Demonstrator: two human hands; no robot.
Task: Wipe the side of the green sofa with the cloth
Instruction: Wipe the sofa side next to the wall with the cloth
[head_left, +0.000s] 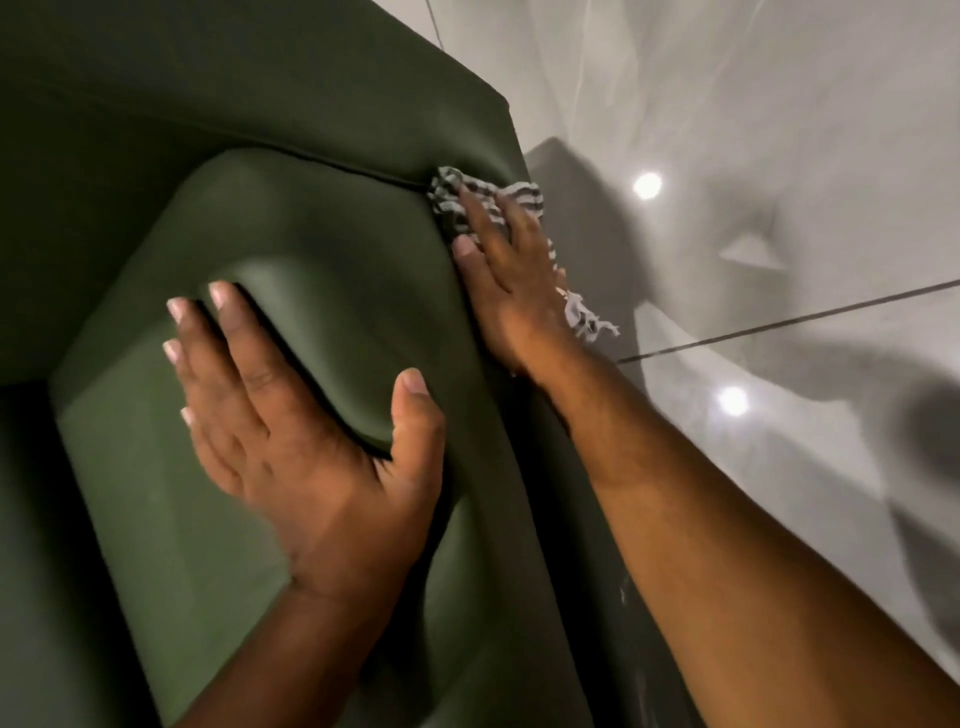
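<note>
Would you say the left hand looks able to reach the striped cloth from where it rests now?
Probably yes. The left hand lies flat and open on the green cushion, with only bare cushion between it and the striped cloth. The right hand covers most of the cloth, though, leaving little to take.

The left hand (306, 436) is laid flat at centre frame, fingers (228, 306) spread and extended, thumb angled out to the right. The right hand (506, 280) is stretched to the upper right, palm down, fingers pressed flat, forearm bare.
</note>
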